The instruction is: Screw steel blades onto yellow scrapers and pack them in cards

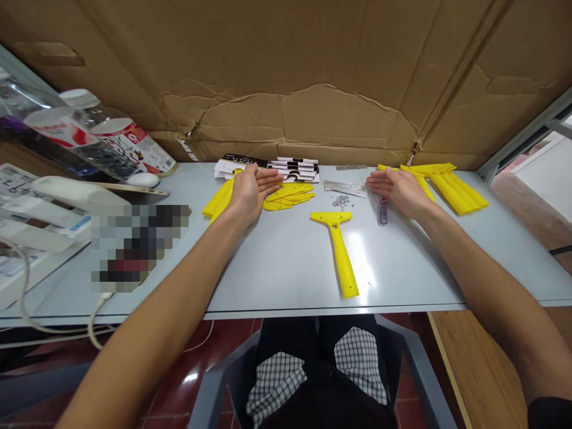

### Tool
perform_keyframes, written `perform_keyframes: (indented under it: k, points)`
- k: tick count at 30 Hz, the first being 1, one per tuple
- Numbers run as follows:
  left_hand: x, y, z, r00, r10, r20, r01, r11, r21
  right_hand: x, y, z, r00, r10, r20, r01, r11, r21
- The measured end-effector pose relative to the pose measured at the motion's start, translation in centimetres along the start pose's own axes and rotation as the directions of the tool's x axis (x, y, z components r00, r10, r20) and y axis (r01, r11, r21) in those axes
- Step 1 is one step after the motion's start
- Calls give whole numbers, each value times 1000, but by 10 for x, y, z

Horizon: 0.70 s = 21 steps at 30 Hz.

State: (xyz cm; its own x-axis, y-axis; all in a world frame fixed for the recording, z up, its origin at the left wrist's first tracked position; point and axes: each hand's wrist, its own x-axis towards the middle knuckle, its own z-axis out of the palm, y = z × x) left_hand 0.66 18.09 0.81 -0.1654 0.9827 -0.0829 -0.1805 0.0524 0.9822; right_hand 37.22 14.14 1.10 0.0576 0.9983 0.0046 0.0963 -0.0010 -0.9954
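My left hand (254,189) is held palm inward with straight fingers and holds nothing, beside a pile of flat yellow pieces (290,196) and yellow handles (220,199). My right hand (399,189), also empty with fingers stretched, is above a small purple-handled tool (383,213). Between and in front of both hands lies a yellow scraper-shaped handle (342,256). Small metal screws (342,202) form a little heap behind it, near thin clear-wrapped strips (345,188). More yellow handles (458,187) rest to the right of my right hand.
Black-and-white folded cards (292,170) stand at the back of the grey table (277,268), against a cardboard wall (330,119). Bottles (134,140), a white mouse (143,180), a pixelated object (140,247) and a white cable (92,328) are at the left.
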Motion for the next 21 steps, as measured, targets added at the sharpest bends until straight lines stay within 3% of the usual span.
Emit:
perform_keyframes:
  k: [12, 16, 18, 21]
  points:
    - [-1, 0, 0, 999, 2, 35, -2, 1000, 18, -3, -5, -2, 998, 35, 43, -33, 998, -44]
    - [-2, 2, 1, 1000, -6, 17, 6, 1000, 12, -7, -8, -1, 997, -65, 53, 74, 979, -188]
    - [-2, 4, 1, 1000, 0, 8, -1, 1000, 19, -10, -11, -2, 977, -209, 33, 202, 877, -435]
    - [-2, 5, 1, 1000, 19, -1, -19, 999, 39, -13, -13, -7, 930, -365, 44, 260, 568, -781]
